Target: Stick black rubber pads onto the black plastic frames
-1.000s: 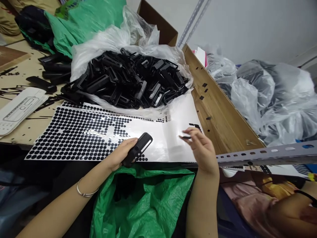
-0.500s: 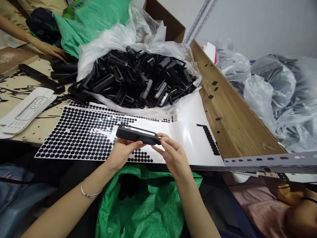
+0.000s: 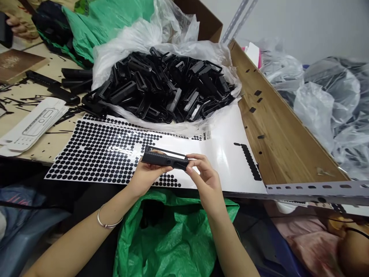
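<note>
My left hand (image 3: 145, 175) grips a long black plastic part (image 3: 165, 158) from below, holding it level over a white sheet of round black stickers (image 3: 98, 150). My right hand (image 3: 205, 177) pinches the part's right end with thumb and fingertips. A short column of black stickers (image 3: 248, 161) remains on the sheet's right side. Behind the sheet lies a big heap of the same black parts (image 3: 161, 88) in a clear plastic bag.
A green bag (image 3: 175, 234) lies open below my hands. A cardboard wall (image 3: 276, 130) and a grey slotted metal rail (image 3: 317, 189) bound the right side. Plastic bags (image 3: 331, 100) lie beyond. Another person's hand (image 3: 17, 25) is at the far left, near loose black parts (image 3: 57, 86).
My right hand came left from the sticker sheet onto the part's right end. My left hand turned the part from slanted to level. The other person's hand drew back at top left.
</note>
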Demonstrator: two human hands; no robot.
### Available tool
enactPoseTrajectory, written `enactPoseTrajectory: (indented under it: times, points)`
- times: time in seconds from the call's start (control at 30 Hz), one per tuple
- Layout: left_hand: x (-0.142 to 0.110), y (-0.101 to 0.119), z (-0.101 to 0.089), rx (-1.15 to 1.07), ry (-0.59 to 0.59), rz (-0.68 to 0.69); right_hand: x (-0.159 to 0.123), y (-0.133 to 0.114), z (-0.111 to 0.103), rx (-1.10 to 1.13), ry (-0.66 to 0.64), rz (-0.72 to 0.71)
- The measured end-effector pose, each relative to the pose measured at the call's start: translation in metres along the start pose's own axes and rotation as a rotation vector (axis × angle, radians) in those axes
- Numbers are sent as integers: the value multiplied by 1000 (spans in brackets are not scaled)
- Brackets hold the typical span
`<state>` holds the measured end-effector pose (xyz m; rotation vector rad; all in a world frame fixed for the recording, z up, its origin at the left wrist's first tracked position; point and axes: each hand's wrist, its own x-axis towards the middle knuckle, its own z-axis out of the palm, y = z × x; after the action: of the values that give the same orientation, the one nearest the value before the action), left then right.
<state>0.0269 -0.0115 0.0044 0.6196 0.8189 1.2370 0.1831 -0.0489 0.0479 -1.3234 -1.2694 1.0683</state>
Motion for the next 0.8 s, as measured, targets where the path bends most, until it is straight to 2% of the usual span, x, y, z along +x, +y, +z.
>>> enactPoseTrajectory:
  times: [0.4, 0.8]
  points:
    - [-1, -5, -4, 47, 28, 13, 1, 2, 2, 6, 26, -6]
    - [-1, -1, -2, 77, -13, 41, 2, 7, 3, -20, 54, -27]
